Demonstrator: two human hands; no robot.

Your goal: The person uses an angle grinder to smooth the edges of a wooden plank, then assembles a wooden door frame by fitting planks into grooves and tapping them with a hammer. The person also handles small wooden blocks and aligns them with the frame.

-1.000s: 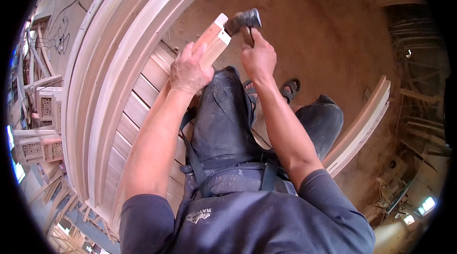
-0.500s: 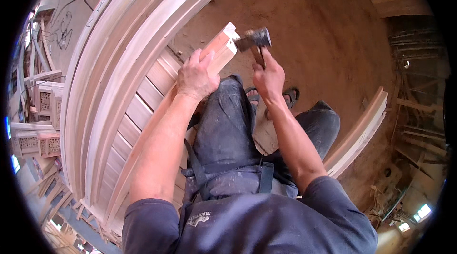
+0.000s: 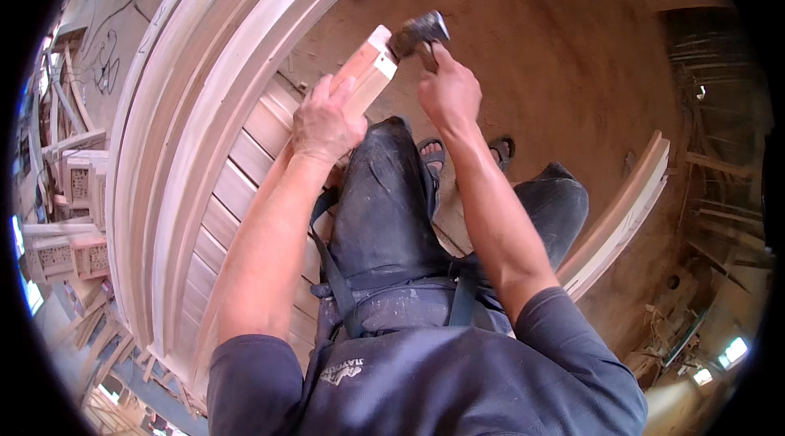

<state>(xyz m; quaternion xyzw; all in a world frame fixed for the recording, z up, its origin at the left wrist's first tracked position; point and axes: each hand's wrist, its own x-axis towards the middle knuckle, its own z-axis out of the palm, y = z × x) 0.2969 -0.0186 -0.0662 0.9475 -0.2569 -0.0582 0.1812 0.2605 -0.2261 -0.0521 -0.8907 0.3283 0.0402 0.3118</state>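
Note:
My left hand point(image 3: 329, 124) is wrapped round a pale squared wooden bar point(image 3: 370, 80), with its fingers over the upper side. The bar's notched far end sticks out beyond the hand, and a small dark hole shows in its end face. In my right hand point(image 3: 451, 94) is a hammer point(image 3: 420, 33), gripped by its short wooden handle close under the dark steel head. The narrower left end of the head is against or very near the bar's end; contact is unclear. My fingers hide most of the handle.
Long curved wooden beams point(image 3: 204, 84) stand at my left, beside a slatted wooden panel point(image 3: 237, 183). Another wooden piece point(image 3: 617, 211) lies right of my knees. Carved wooden blocks point(image 3: 78, 178) are stacked at far left, and timber strips point(image 3: 719, 158) at far right. Brown floor point(image 3: 564, 68) lies ahead.
The hammer has moved up and left in the picture with my right hand. The bar and my left hand appear slightly farther left and higher, as the whole view has shifted a little.

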